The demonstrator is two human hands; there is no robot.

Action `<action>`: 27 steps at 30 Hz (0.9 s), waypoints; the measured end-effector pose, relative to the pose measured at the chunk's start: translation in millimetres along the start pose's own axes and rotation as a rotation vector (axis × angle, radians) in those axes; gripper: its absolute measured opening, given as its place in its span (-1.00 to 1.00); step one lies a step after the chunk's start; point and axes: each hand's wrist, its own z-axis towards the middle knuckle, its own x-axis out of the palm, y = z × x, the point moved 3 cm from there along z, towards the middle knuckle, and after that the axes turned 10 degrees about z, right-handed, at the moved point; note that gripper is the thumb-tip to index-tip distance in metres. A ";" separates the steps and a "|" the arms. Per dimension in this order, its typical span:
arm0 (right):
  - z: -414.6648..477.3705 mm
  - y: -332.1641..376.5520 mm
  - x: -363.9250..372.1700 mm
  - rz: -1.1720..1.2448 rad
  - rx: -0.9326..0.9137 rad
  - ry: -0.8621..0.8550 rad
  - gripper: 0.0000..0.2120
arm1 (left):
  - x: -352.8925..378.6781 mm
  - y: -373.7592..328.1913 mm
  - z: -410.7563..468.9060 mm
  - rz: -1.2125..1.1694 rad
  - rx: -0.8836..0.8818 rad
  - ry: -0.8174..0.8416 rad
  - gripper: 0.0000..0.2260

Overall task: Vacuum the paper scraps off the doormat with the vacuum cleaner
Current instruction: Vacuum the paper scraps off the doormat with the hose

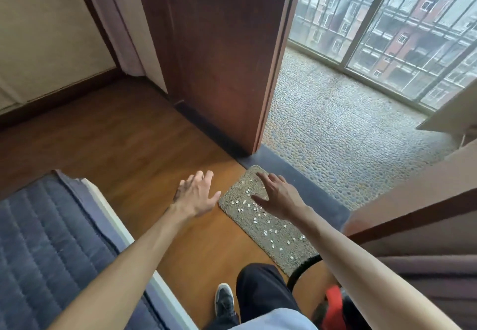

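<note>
Fingers (264, 178) spread; paper scraps (271, 231) dot doormat (281, 247) on wooden floor (144, 148).

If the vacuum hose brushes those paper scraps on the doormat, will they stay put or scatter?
The paper scraps are tiny, thin and loose on the doormat, so probably very light and apt to scatter. The mat's rough, pebbled surface may snag a few rather than let them slide.

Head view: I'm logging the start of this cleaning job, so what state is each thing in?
Speckled beige doormat: flat on the wooden floor, littered.
White paper scraps: scattered across the doormat.
Red-and-black vacuum cleaner: on the floor, unheld, partly hidden.
Brown wooden door: open.
Left hand: open, empty.
Right hand: open, empty, over the doormat.
</note>
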 end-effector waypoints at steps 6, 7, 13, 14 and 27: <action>-2.3 -32.9 -9.3 0.029 0.087 -0.039 -0.33 | -3.3 -22.5 29.3 0.031 0.091 0.009 -0.52; -3.9 -40.1 -10.9 0.035 0.109 -0.042 -0.33 | -3.9 -27.9 35.5 0.041 0.109 0.012 -0.52; -15.3 -93.1 -24.3 0.062 0.243 -0.074 -0.30 | -15.2 -82.6 78.3 0.104 0.241 0.016 -0.54; -16.5 -104.1 -27.0 0.063 0.261 -0.079 -0.30 | -17.7 -94.1 86.6 0.116 0.264 0.008 -0.55; -73.7 -245.8 -46.0 0.158 0.585 -0.128 -0.32 | -23.2 -268.0 161.1 0.259 0.617 0.039 -0.50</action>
